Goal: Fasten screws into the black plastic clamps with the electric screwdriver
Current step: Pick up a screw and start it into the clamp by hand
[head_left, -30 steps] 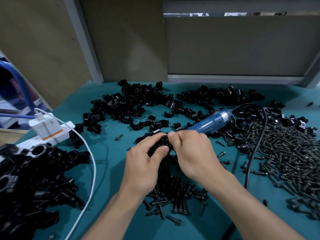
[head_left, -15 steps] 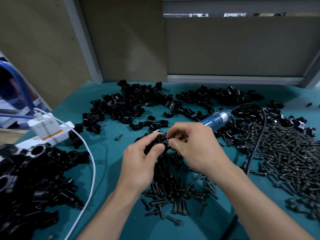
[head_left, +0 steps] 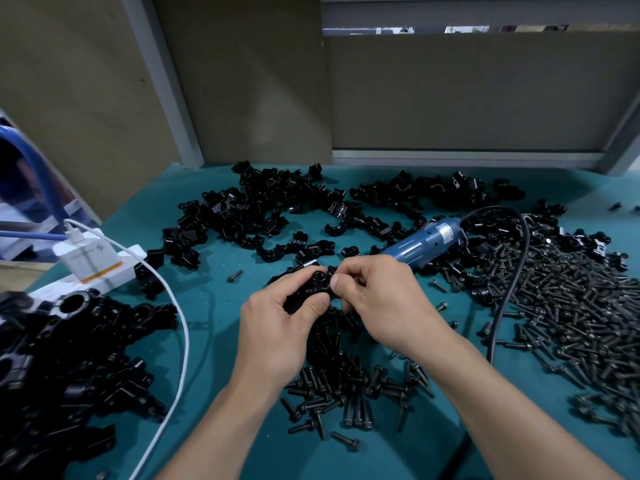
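My left hand (head_left: 277, 327) grips a black plastic clamp (head_left: 313, 284) above the middle of the green table (head_left: 214, 313). My right hand (head_left: 384, 299) meets it from the right, thumb and forefinger pinching at the clamp's right end; any screw there is hidden by the fingers. The blue electric screwdriver (head_left: 424, 242) lies on the table just behind my right hand, untouched, its black cable (head_left: 512, 278) curving to the right and down. A small pile of black screws (head_left: 346, 389) lies under my wrists.
Loose black clamps (head_left: 256, 209) are heaped across the back of the table. A big spread of screws (head_left: 571, 313) covers the right side. Assembled clamps (head_left: 69, 358) pile up at the left, beside a white power strip with charger (head_left: 90, 261) and white cable (head_left: 180, 344).
Both hands have risen slightly with the clamp. My right hand has turned, its fingers curling over the clamp's right end, uncovering more of the screwdriver behind it.
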`<state>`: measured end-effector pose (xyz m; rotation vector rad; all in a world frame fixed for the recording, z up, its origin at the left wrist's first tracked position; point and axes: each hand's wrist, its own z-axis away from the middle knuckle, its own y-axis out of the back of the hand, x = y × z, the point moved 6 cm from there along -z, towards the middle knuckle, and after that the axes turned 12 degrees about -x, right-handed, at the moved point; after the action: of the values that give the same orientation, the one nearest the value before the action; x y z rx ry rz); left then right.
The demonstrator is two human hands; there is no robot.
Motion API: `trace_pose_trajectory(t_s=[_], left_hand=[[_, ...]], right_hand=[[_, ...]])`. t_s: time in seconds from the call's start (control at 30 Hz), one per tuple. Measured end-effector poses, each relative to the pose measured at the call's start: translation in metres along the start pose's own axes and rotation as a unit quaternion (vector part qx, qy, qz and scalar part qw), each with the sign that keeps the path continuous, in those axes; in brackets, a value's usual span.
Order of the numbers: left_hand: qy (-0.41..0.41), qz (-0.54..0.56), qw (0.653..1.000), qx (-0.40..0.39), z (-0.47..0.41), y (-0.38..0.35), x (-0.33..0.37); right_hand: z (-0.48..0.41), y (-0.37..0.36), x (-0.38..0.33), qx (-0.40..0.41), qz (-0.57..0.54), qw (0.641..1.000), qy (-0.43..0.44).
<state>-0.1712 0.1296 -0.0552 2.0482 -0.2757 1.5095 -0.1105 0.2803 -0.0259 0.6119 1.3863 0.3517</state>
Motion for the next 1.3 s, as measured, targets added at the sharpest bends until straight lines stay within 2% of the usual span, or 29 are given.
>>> trace_pose_trajectory(t_s=[0.23,0.37,0.53,0.77,0.93,1.13,1.3], left_hand=[[-0.032,-0.013,0.999,-0.006,-0.001,-0.003,0.006],[-0.03,-0.026,0.999,-0.003,-0.002,-0.003,0.004],[-0.001,-0.009,1.0,-0.004,-0.003,-0.003,-0.001],[-0.015,0.015,0.999,-0.027,-0.002,-0.003,0.003],[-0.033,0.008,0.999,-0.036,0.001,-0.003,0.011],[-0.02,0.008,1.0,-0.022,-0.002,0.0,0.008],[-0.017,0.018,0.999,-0.029,-0.001,-0.002,0.006]], right_hand=[[0.001,-0.005,0.002,0.01,0.024,0.999,-0.025],[0.003,-0.001,-0.005,0.025,0.01,1.0,0.008],[0.001,-0.003,-0.004,-0.011,0.015,1.0,0.007],[0.002,-0.006,-0.005,-0.051,0.013,0.998,0.016],[0.0,-0.006,0.001,-0.045,0.038,0.998,0.013],[0.0,0.0,-0.003,-0.038,0.009,0.999,0.031],[0.0,-0.001,-0.006,-0.017,0.05,0.998,0.033]])
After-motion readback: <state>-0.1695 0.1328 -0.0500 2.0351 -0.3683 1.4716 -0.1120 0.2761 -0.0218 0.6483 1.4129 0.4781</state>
